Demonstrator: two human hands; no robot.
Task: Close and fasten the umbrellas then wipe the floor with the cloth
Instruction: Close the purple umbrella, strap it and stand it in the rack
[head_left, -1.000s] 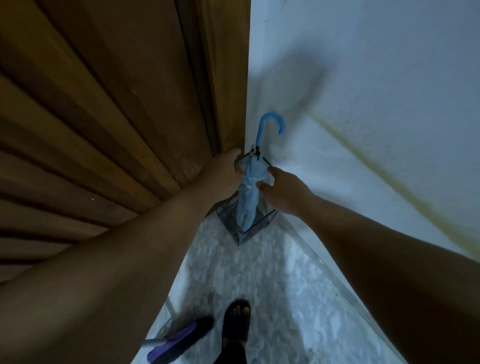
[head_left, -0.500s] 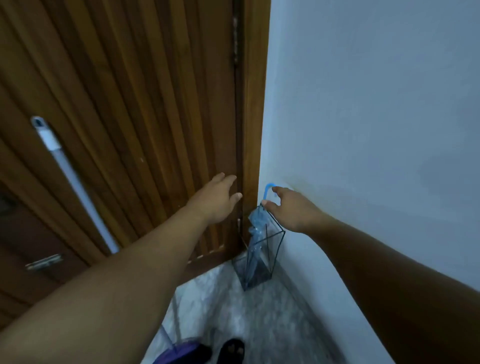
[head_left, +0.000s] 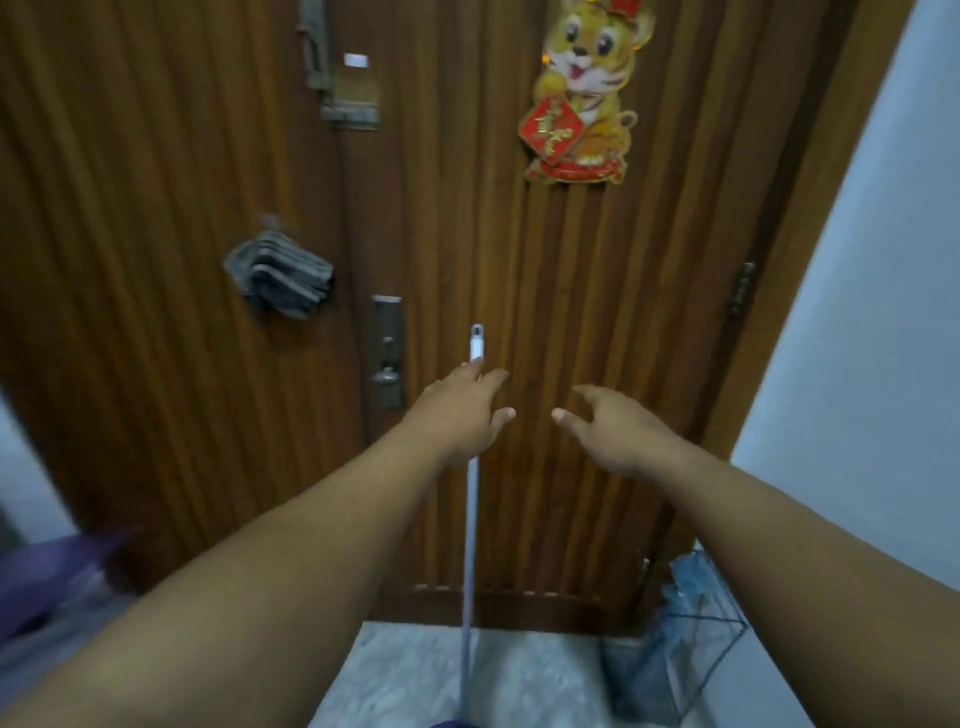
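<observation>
Left hand (head_left: 457, 413): we open it right at the mop pole (head_left: 471, 519), to grab it.
Right hand (head_left: 613, 431): open, empty.
Blue umbrella (head_left: 670, 623): stands in wire rack (head_left: 727, 644), below our right hand.

Left hand (head_left: 460, 415) covers part of the mop handle (head_left: 471, 525), contact unclear; the handle's lower end runs off the bottom edge. Blue umbrella (head_left: 670, 613) in the wire stand (head_left: 722, 644), near right, is blurred and half hidden by the right forearm, fastening unreadable. Purple object (head_left: 47, 577) at the left edge is a cut-off smear; grey cloth (head_left: 280, 275) on the door is soft.
</observation>
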